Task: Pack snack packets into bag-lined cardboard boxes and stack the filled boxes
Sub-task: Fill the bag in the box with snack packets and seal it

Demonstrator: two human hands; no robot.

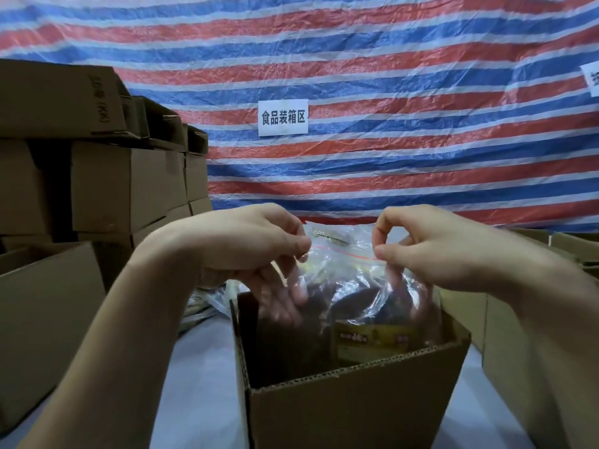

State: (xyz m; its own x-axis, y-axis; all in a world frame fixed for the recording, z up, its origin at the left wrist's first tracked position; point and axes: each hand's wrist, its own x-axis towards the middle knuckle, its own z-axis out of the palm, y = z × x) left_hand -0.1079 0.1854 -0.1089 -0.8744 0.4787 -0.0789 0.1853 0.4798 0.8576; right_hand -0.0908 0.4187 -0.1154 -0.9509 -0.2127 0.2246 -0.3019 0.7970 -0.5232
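Cardboard box (356,403) holds clear bag (351,275) — left hand (252,251), right hand (431,251) pinching its red-lined top.

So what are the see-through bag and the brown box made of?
The bag looks like thin clear plastic: glossy, crinkled, see-through. The box looks like matte brown corrugated cardboard: its cut edge shows wavy flutes.

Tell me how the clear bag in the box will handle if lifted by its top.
Probably floppy: the clear bag crumples between the left hand and right hand. Likely slippery: glossy film. The packet inside should make it sag.
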